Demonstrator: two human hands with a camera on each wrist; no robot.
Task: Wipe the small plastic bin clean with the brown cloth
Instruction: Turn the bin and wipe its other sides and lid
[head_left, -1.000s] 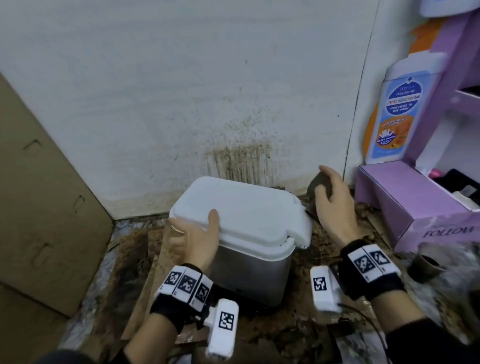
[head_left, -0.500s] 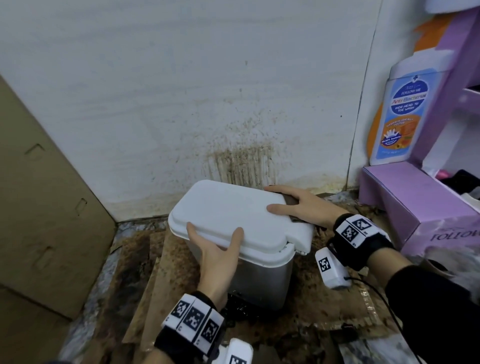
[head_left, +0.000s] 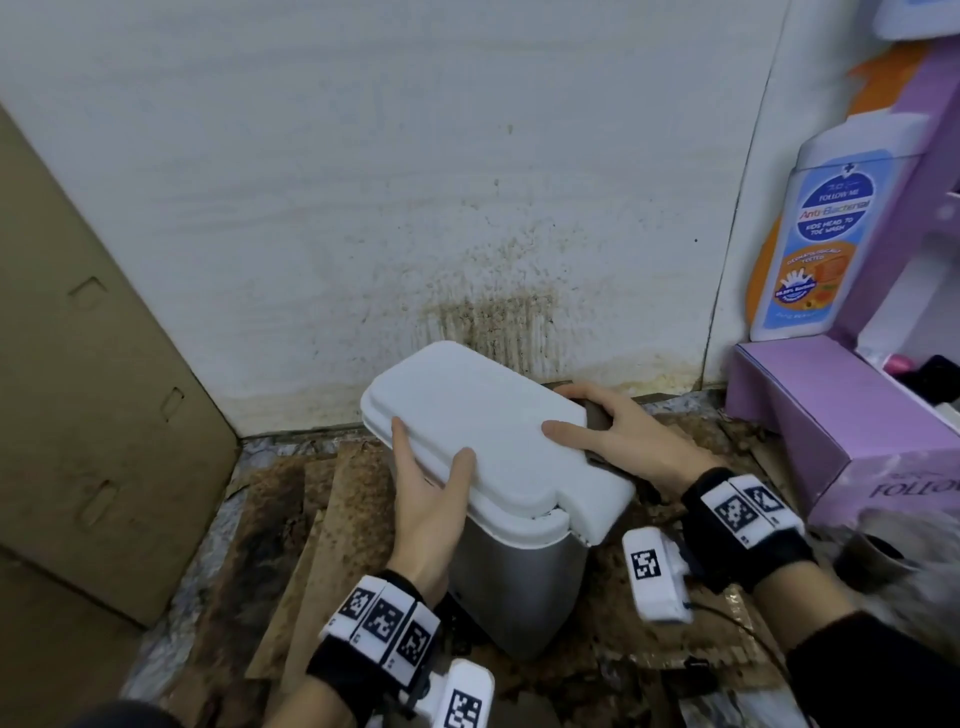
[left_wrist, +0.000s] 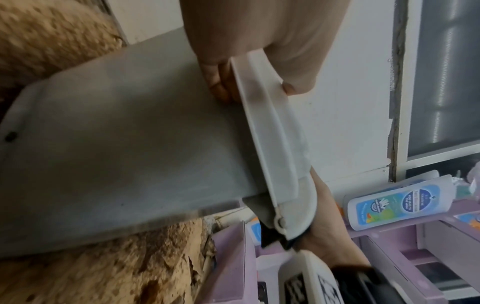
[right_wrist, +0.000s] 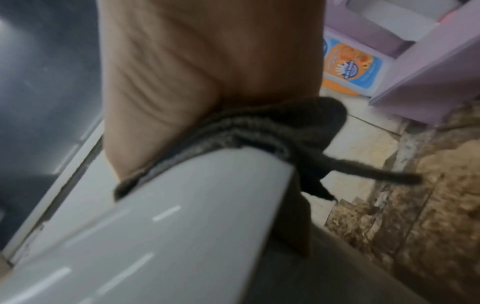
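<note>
The small bin (head_left: 519, 587) has a grey body and a white hinged lid (head_left: 483, 421); it stands on dirty cardboard near the wall. My left hand (head_left: 431, 488) grips the lid's near-left rim, thumb on top and fingers (left_wrist: 221, 82) under the rim (left_wrist: 272, 133). My right hand (head_left: 618, 431) lies flat with spread fingers on the brown cloth (head_left: 597, 415) at the lid's right end. In the right wrist view the palm (right_wrist: 194, 72) presses the cloth (right_wrist: 285, 127) onto the lid (right_wrist: 168, 216), and a cloth corner hangs over the edge.
A purple cardboard box (head_left: 841, 426) and a white wash bottle (head_left: 821, 234) stand close on the right. A brown cardboard sheet (head_left: 93, 389) leans at the left. The stained white wall (head_left: 493, 322) is just behind the bin. A small dark cup (head_left: 878, 551) sits near my right wrist.
My right hand brought the brown cloth from beside the bin onto the lid's right end. My left hand shifted along the rim from the left side to the near edge.
</note>
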